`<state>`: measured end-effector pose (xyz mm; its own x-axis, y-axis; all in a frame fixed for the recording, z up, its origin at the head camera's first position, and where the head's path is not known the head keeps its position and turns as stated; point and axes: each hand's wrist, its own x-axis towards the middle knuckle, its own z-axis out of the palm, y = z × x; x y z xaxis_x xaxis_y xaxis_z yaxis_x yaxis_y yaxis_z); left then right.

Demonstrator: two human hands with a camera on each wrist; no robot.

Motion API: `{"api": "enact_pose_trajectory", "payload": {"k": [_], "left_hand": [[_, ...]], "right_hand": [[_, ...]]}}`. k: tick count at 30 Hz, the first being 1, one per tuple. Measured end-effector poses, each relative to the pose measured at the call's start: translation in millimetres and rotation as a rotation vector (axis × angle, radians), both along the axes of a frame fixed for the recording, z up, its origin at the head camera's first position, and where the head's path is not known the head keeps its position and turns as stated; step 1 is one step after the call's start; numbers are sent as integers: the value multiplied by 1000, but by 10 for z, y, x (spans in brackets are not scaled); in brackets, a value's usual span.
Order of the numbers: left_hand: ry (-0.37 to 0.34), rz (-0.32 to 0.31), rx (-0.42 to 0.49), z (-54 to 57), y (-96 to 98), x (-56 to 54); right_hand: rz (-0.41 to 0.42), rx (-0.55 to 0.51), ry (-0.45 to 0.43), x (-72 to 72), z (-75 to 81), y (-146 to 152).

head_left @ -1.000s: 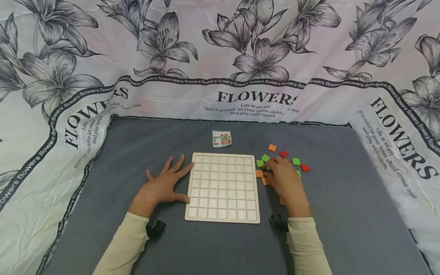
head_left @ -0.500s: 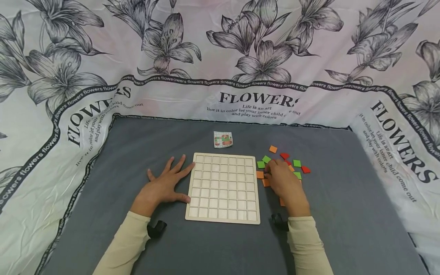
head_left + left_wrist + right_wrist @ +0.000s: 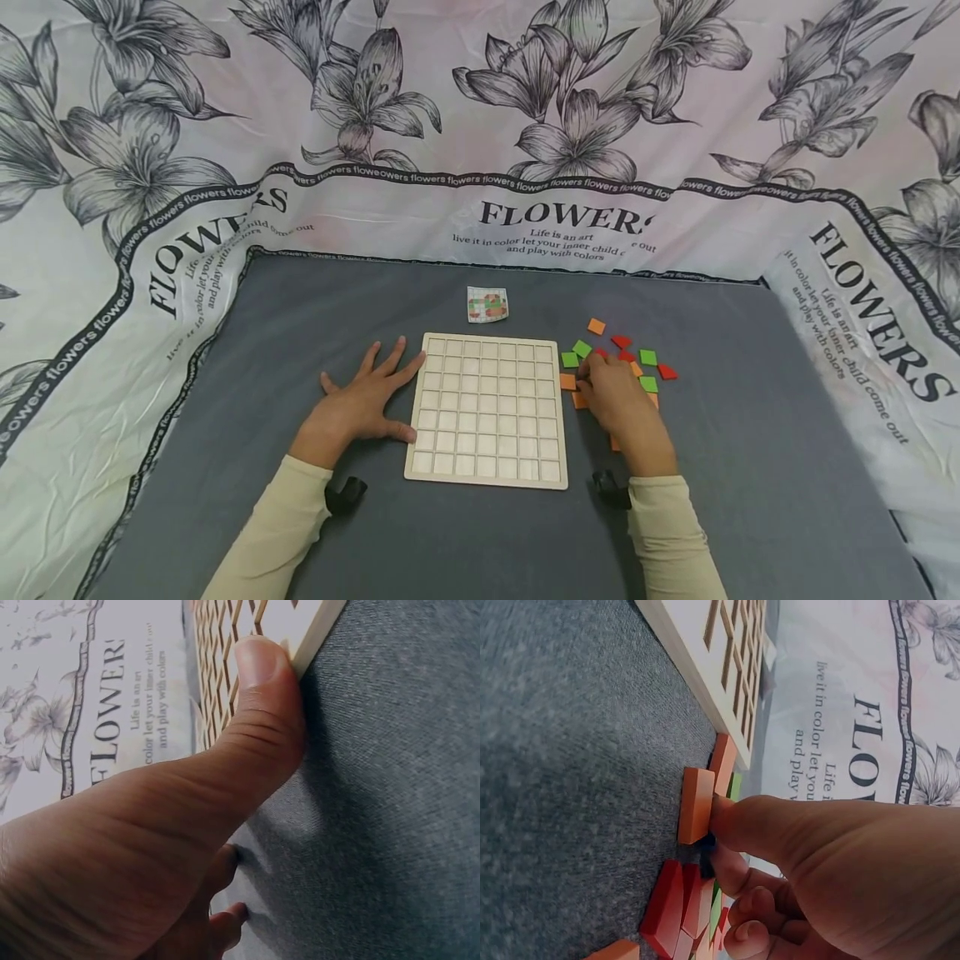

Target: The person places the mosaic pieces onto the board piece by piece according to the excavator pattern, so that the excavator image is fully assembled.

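Observation:
A pale wooden board (image 3: 487, 408) with a grid of square recesses lies on the grey cloth. My left hand (image 3: 360, 404) is spread at its left side, with thumb and fingertips at the frame; the left wrist view shows the thumb (image 3: 262, 667) resting on the rim. My right hand (image 3: 622, 400) reaches into loose coloured tiles right of the board, fingers bent. In the right wrist view its thumb (image 3: 739, 819) is right at an orange tile (image 3: 696, 806), the index fingertip just below. I cannot tell whether a tile is pinched between them.
Around the right hand lie green tiles (image 3: 648, 357), red tiles (image 3: 667, 372) and orange tiles (image 3: 596, 326). A small card with a coloured grid pattern (image 3: 487, 305) lies beyond the board. A flower-printed cloth (image 3: 555, 221) stands up behind the grey surface.
The right hand's fingers have shifted slightly among the tiles, baring more of the red and orange ones. The left hand holds its place at the board. The head view has shifted a little.

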<state>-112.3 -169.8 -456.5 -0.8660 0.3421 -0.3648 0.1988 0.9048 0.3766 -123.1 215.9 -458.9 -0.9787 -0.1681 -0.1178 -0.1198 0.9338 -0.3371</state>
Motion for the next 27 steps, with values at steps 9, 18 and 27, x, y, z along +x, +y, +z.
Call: {"api": "enact_pose_trajectory", "payload": {"k": [9, 18, 27], "left_hand": [[-4, 6, 13, -5, -37, 31], [9, -11, 23, -24, -30, 8], [7, -3, 18, -28, -34, -3]], "right_hand": [[-45, 51, -79, -29, -17, -75], [-5, -36, 48, 35, 22, -54], [138, -164, 181, 34, 34, -176]]}}
